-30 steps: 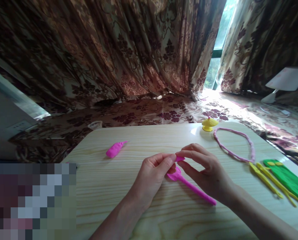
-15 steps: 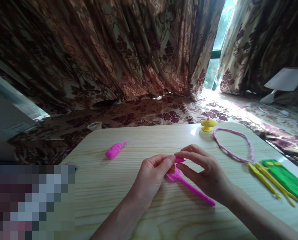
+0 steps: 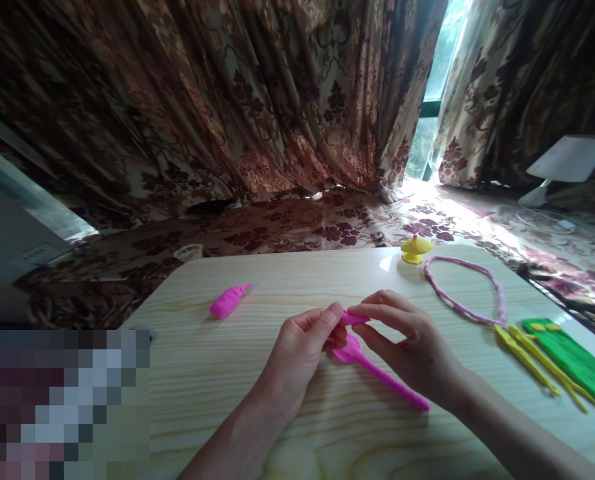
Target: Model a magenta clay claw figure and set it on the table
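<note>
Between the fingertips of both hands is a small piece of pink modelling clay [image 3: 353, 319]. My left hand [image 3: 307, 343] pinches its left end between thumb and fingers. On the other end, the thumb and forefinger of my right hand [image 3: 402, 340] close from the right. Just below them a pink clay spoon-like shape [image 3: 387, 381] lies on the table, its round end partly hidden by my left fingers and its long stem pointing toward the lower right. A larger pink clay lump [image 3: 227, 302] with a pointed tip lies farther left.
On the wood-grain table [image 3: 202, 400] stands a yellow clay piece [image 3: 416, 249] at the back. To the right lie a pale pink twisted loop [image 3: 462, 311], yellow clay sticks [image 3: 532, 363] and a green clay slab [image 3: 574, 360]. A white lamp [image 3: 570, 160] stands beyond, near patterned curtains [image 3: 277, 100].
My left thumb and fingers have shifted slightly left along the small pink clay piece, leaving more of it showing. My right hand and the things on the table have hardly moved.
</note>
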A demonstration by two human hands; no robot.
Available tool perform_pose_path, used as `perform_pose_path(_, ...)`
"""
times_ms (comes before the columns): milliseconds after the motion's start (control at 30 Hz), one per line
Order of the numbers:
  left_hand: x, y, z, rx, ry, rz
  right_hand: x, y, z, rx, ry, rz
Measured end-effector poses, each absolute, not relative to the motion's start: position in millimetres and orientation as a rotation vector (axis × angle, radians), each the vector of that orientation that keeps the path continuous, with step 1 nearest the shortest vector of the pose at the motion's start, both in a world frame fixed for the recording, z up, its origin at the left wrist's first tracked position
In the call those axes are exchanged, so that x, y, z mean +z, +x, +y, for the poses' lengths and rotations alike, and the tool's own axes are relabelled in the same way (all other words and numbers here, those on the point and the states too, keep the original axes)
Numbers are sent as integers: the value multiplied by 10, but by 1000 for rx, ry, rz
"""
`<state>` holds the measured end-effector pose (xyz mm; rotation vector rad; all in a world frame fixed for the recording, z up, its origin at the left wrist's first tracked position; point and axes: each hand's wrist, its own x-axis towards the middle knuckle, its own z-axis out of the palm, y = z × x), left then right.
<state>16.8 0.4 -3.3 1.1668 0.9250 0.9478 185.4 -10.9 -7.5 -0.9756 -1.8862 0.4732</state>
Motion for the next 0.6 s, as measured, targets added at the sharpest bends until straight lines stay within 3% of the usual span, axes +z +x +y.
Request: perform_pose_path(600,26,184,-5,943,1144,898,-90,1830,-123,663,-1009,-1689)
